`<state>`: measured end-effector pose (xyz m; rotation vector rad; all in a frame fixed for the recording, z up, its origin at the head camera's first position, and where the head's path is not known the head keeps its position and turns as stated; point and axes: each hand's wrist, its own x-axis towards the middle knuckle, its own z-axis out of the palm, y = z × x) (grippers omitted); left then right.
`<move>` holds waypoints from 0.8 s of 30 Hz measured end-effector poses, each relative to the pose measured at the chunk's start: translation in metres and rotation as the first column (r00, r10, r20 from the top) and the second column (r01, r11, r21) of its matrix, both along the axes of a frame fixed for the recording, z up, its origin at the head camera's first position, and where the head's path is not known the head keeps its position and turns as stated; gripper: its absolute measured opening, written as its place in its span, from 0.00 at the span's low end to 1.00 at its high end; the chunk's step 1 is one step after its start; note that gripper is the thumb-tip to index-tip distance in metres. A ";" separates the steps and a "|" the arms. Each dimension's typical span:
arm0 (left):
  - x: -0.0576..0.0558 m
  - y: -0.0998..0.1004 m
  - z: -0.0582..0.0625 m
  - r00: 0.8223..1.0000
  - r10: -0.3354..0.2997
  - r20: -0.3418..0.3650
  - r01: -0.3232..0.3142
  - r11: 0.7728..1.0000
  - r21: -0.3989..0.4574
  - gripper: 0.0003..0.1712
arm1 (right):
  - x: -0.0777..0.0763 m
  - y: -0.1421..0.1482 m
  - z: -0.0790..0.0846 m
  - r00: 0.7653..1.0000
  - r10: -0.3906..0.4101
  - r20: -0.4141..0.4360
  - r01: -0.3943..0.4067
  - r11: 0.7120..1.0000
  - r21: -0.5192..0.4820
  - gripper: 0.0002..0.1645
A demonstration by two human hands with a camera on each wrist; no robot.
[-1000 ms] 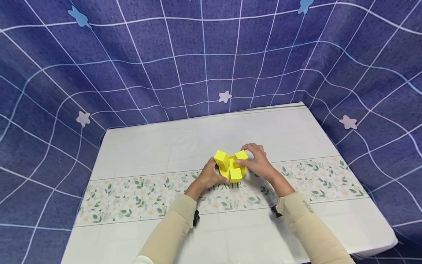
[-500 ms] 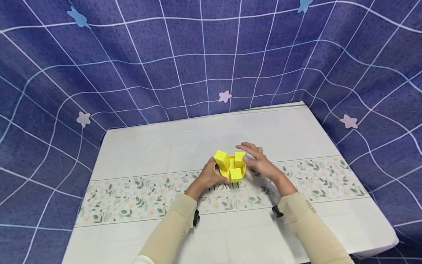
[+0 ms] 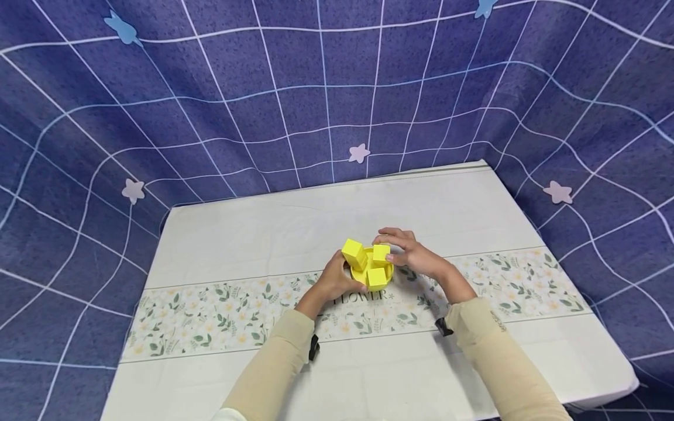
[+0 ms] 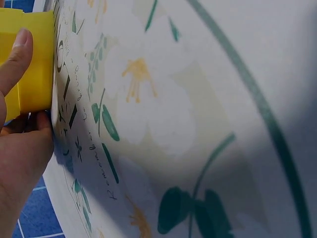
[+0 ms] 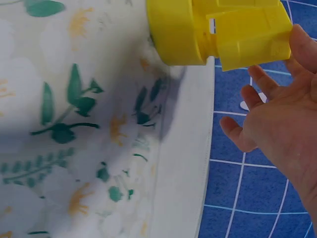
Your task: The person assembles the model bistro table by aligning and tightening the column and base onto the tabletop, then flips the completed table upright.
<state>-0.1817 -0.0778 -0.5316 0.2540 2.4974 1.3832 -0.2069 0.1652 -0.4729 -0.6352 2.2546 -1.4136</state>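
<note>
A round yellow dish-like base (image 3: 360, 278) sits on the table with three yellow blocks standing in it. The tallest block (image 3: 354, 252) is at the left, one block (image 3: 376, 277) is at the front, and the third block (image 3: 381, 254) is at the back right. My left hand (image 3: 334, 278) grips the base from the left, its thumb along the near side. With thumb and index finger, my right hand (image 3: 413, 255) pinches the back-right block. In the right wrist view this block (image 5: 250, 42) leans slightly on the base (image 5: 173, 34), and the other fingers spread away from it.
The table (image 3: 253, 237) has a white cover with a floral band (image 3: 210, 316) across its middle. A dark blue curtain (image 3: 253, 105) with pale grid lines and stars hangs behind and at both sides.
My right fingers came away from the back-right block, then closed on it again from further right. That block has shifted slightly left and nearer. The left hand has stayed still.
</note>
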 end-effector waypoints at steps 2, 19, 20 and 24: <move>0.000 0.000 0.000 1.000 0.000 0.005 0.000 1.000 -0.002 0.52 | -0.002 -0.002 0.001 1.000 0.015 -0.025 -0.015 1.000 0.015 0.22; 0.000 -0.001 -0.003 1.000 -0.008 0.004 0.008 1.000 0.013 0.53 | 0.001 -0.031 -0.016 0.885 -0.282 -0.370 0.332 0.940 0.079 0.24; 0.000 -0.001 -0.003 1.000 -0.014 -0.001 0.014 1.000 0.018 0.53 | 0.001 -0.032 -0.017 0.877 -0.289 -0.384 0.344 0.935 0.082 0.25; -0.001 -0.002 -0.003 1.000 -0.020 -0.004 0.020 1.000 0.019 0.53 | 0.003 -0.031 -0.016 0.882 -0.252 -0.399 0.311 0.946 0.089 0.26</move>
